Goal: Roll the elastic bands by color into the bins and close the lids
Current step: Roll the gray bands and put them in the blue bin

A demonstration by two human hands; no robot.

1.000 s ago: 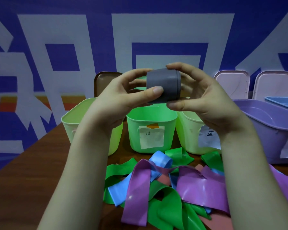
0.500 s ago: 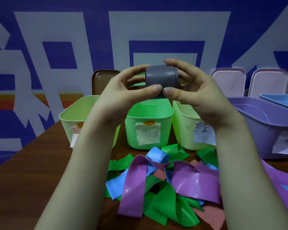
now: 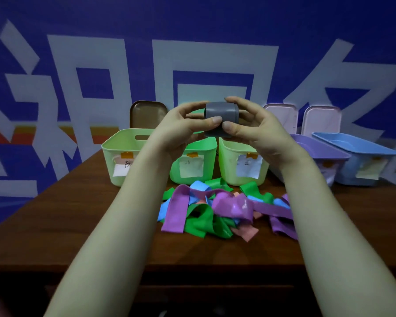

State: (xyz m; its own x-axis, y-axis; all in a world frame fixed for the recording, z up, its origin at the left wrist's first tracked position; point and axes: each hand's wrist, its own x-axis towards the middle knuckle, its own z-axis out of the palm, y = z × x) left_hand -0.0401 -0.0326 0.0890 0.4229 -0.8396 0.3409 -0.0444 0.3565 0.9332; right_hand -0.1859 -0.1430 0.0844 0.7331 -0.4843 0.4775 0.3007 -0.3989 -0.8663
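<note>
Backdrop: blue wall (image 3: 55,30) with big white shapes, behind a brown wooden surface (image 3: 78,213).
Far row: five open bins, left to right a pale green bin (image 3: 121,154), green bin (image 3: 207,147), second pale green bin (image 3: 229,156), purple bin (image 3: 325,149) and blue bin (image 3: 352,147). Each has a paper label too small to read.
Lids: a brown lid (image 3: 146,113) and two pale lids (image 3: 281,115) (image 3: 320,117) stand against the wall. None is on a bin.
Loose bands: a tangled pile (image 3: 215,209) of green, purple, blue and pink bands lies on the surface, near side of the bins.
Grey roll (image 3: 222,118): held in the air, in line with the gap between the green bin and the second pale green bin.
Hands: left hand (image 3: 188,126) and right hand (image 3: 258,131) both grip the roll, thumbs on its near face, fingers curled over the top and far side.
Axis: the roll's long axis seems to run left to right, one end toward each palm.
Relation that matters: the roll sits dead centre between the hands, neither nearer. No bin is grey, so its bin is unclear; for the far right bins the right hand is closer.
</note>
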